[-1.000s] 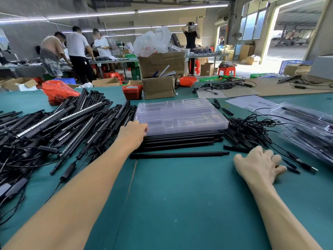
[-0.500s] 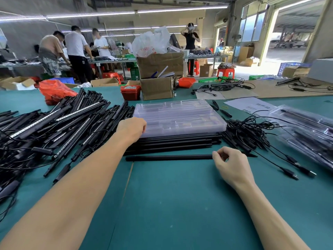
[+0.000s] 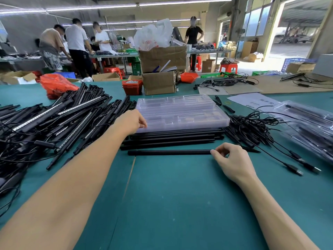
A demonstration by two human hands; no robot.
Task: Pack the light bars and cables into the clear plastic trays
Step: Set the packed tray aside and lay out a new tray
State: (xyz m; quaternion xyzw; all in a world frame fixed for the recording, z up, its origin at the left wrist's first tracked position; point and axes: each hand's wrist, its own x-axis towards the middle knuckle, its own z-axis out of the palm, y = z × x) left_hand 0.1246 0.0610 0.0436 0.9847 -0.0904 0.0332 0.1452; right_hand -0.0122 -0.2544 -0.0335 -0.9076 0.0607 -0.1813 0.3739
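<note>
A single long, slim, matte-black light bar [image 3: 169,152] lies flat on the green-topped bench [image 3: 180,204], apart from the others. The right hand [image 3: 234,163] pinches its right end between thumb and curled fingers. Just beyond that hand, a row of about six similar black bars [image 3: 173,138] lies side by side. On top of them sits a stack of clear moulded plastic trays [image 3: 182,112]; how many trays cannot be counted. The left hand [image 3: 130,121] rests at the stack's near left corner, fingers bent against its edge. Whether it actually grips the stack cannot be told.

Left of the left hand sprawls a big heap of black light bars with cables [image 3: 54,123], several showing white LED strips. Right of the right hand lies a tangle of black cables with USB plugs [image 3: 261,130], and further right filled clear trays [image 3: 310,127]. A white printed sheet [image 3: 252,101] lies beyond; its writing is unreadable.
</note>
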